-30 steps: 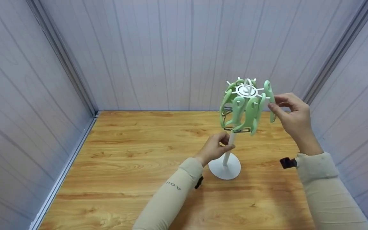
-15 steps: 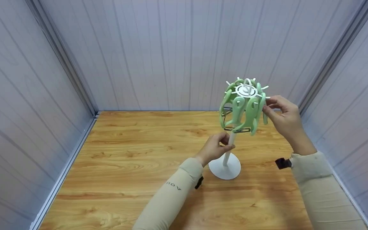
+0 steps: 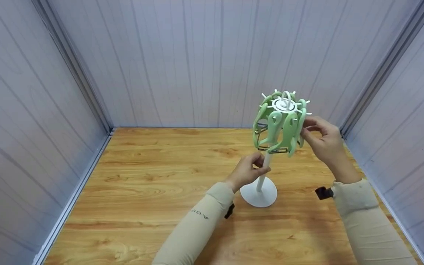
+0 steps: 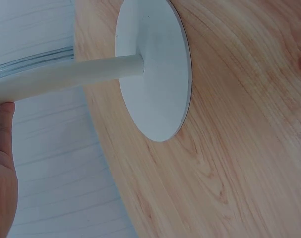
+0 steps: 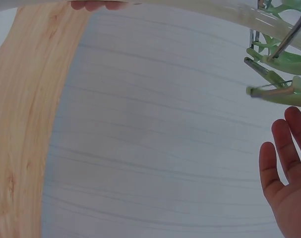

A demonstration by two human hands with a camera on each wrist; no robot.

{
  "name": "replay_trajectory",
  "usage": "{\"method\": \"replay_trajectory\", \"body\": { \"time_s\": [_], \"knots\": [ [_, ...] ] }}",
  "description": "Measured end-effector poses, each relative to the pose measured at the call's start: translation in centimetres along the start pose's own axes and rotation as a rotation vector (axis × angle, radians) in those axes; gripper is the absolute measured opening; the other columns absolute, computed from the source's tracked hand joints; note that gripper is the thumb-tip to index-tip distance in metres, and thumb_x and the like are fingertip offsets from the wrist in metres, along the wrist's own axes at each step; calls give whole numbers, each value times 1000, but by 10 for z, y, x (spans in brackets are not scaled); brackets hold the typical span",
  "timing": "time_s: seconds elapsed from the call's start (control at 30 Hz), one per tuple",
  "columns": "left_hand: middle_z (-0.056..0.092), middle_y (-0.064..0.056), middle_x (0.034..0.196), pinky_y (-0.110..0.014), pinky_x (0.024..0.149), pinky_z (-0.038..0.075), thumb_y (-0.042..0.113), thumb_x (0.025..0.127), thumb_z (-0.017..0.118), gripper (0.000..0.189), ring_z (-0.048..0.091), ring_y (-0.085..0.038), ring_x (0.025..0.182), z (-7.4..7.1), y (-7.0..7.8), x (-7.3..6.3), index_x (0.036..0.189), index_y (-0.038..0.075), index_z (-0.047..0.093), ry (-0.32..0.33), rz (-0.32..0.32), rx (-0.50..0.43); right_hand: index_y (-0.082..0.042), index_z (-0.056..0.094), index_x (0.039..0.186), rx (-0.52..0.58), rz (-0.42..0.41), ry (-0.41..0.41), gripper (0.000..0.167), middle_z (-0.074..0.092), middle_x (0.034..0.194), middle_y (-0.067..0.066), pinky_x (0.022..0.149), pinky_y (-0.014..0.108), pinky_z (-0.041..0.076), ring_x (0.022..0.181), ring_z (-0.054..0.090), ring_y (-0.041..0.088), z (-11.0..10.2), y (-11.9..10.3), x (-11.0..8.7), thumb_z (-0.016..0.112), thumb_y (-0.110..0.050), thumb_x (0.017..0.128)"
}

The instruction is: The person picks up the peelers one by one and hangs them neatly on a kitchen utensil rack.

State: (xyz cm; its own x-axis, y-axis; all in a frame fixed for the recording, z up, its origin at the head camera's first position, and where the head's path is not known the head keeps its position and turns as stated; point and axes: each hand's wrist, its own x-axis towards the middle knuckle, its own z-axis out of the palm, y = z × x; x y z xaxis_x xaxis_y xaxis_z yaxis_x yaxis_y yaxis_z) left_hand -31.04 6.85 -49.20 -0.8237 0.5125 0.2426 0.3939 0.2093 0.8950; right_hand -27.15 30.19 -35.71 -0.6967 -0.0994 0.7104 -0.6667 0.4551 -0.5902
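Observation:
Several green vegetable peelers [image 3: 274, 127] hang by their handle loops from the white prongs of an upright rack [image 3: 285, 105], metal blades downward. Below them, my left hand [image 3: 247, 171] grips the rack's white pole [image 3: 261, 182] between thumb and fingers. My right hand [image 3: 324, 141] is at the rack's right side, thumb and forefinger at a peeler [image 3: 300, 141] whose loop is over a prong. In the right wrist view the other fingers [image 5: 285, 148] extend loosely under that peeler's head [image 5: 284, 94]; thumb and forefinger are out of that frame.
The rack's round white base [image 3: 258, 200] stands flat on a wood-grain table [image 3: 153, 191]. Pale panelled walls [image 3: 197, 62] enclose the back and both sides, the right one close beyond my right forearm. Each wrist carries a small black device [image 3: 323, 193].
My right hand has moved left and slightly down, bringing the peeler from outside the rack onto a prong at its right. My left hand stays on the pole.

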Motion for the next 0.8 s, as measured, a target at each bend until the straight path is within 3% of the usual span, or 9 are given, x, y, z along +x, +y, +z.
{"method": "replay_trajectory", "body": {
  "time_s": [0.3,0.57,0.8],
  "knots": [
    [76,-4,111,-28,88,62,14,104,75,13,70,-6,99,-2,-2,-1,115,8,72,28,-26,-24,8,76,115,6,37,-6,18,73,109,-28,91,13,53,101,69,-4,4,9,-8,73,9,98],
    [76,-5,110,-29,91,64,13,104,76,15,71,-8,100,-8,-1,-1,116,5,74,53,-16,-41,9,76,118,12,84,9,18,74,105,-28,91,10,52,97,68,-6,7,21,-17,67,7,103],
    [76,-9,113,-29,93,63,7,102,76,20,71,-11,103,-11,5,4,122,2,73,28,-26,-31,9,76,116,6,153,42,17,73,104,-31,88,10,52,95,68,-6,5,31,-23,66,4,104]
  ]
}}
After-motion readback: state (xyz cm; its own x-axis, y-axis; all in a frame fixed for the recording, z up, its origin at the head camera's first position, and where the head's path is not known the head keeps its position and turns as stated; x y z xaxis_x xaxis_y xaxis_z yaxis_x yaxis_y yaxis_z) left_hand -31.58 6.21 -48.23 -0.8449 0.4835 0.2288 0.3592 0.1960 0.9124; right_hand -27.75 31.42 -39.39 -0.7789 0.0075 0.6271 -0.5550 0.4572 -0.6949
